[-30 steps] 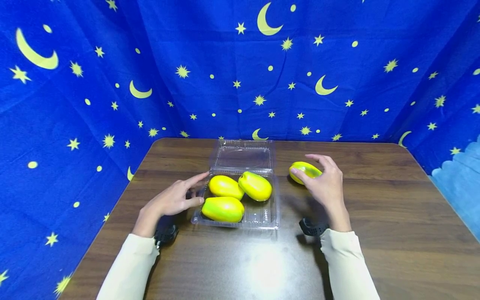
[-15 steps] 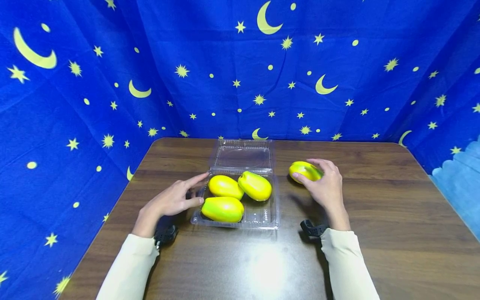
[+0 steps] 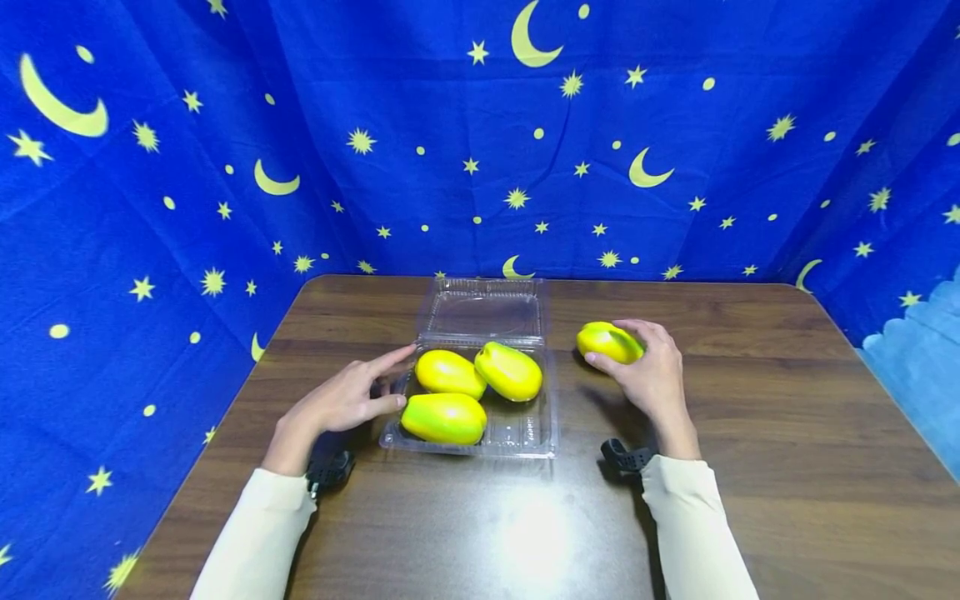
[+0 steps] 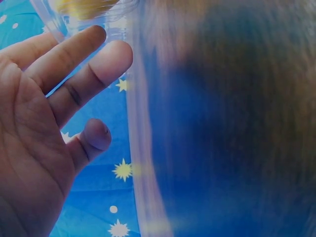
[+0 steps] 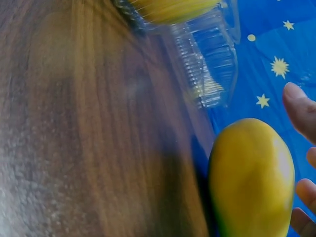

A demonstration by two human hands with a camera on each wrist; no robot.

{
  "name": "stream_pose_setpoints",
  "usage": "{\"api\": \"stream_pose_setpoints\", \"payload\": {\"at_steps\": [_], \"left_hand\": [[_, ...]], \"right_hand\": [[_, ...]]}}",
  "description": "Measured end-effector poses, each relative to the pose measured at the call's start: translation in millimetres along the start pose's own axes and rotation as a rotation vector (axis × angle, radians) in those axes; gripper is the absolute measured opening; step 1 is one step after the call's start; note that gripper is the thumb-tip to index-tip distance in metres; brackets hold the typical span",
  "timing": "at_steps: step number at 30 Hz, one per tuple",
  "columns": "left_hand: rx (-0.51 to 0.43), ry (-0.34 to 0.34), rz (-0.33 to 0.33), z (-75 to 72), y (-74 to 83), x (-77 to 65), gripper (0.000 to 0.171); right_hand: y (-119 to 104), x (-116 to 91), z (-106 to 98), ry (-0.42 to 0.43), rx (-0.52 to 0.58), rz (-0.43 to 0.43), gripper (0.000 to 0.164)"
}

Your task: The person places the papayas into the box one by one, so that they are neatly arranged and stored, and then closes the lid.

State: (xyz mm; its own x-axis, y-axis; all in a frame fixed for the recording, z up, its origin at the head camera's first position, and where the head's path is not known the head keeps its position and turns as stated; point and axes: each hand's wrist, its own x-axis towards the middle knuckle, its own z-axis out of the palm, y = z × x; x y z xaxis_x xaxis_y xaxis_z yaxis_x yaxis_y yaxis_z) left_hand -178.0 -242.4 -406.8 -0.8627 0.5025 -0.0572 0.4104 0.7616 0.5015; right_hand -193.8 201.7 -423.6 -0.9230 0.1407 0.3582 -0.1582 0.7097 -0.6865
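Three yellow-green papayas [image 3: 444,418] sit in a clear plastic clamshell box [image 3: 513,435], whose lid [image 3: 487,315] is folded back on the table. At the box's left side is my left hand [image 3: 341,398]; its index finger extends to the rear corner and its thumb lies beside the nearest fruit. My right hand [image 3: 651,371] holds another papaya [image 3: 603,340] right of the box. The thumb is on its near side, the fingers curve over its far side. In the right wrist view this papaya [image 5: 252,177] stands beside several fingertips; the thumb cannot be made out there.
A brown wooden table [image 3: 442,517] carries everything, with a bright glare near its front. Behind and to the left hangs a blue curtain [image 3: 420,100] with moons and stars. Light-blue fabric [image 3: 926,358] hangs at the right. Black camera straps are on both wrists.
The fingers and thumb of my right hand have come in closer around the papaya. My left hand, the box and its three papayas keep their places.
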Motion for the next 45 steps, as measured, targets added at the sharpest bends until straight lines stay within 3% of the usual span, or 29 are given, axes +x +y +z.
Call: {"api": "stream_pose_setpoints", "payload": {"at_steps": [10,21,39,45], "left_hand": [[-0.005,-0.011,-0.011,-0.1,-0.7,0.2,0.077],[0.007,0.011,0.017,0.8,-0.9,0.1,0.078],[0.007,0.003,0.023,1.5,-1.7,0.9,0.077],[-0.013,-0.006,-0.013,1.0,-0.9,0.3,0.077]], "right_hand": [[3.6,0.7,7.8,-0.025,-0.034,-0.015,0.069],[10.8,-0.1,11.4,0.016,-0.014,-0.052,0.063],[9.7,-1.6,14.3,-0.006,-0.029,0.034,0.055],[10.3,-1.5,14.1,-0.008,-0.023,0.037,0.054]]}}
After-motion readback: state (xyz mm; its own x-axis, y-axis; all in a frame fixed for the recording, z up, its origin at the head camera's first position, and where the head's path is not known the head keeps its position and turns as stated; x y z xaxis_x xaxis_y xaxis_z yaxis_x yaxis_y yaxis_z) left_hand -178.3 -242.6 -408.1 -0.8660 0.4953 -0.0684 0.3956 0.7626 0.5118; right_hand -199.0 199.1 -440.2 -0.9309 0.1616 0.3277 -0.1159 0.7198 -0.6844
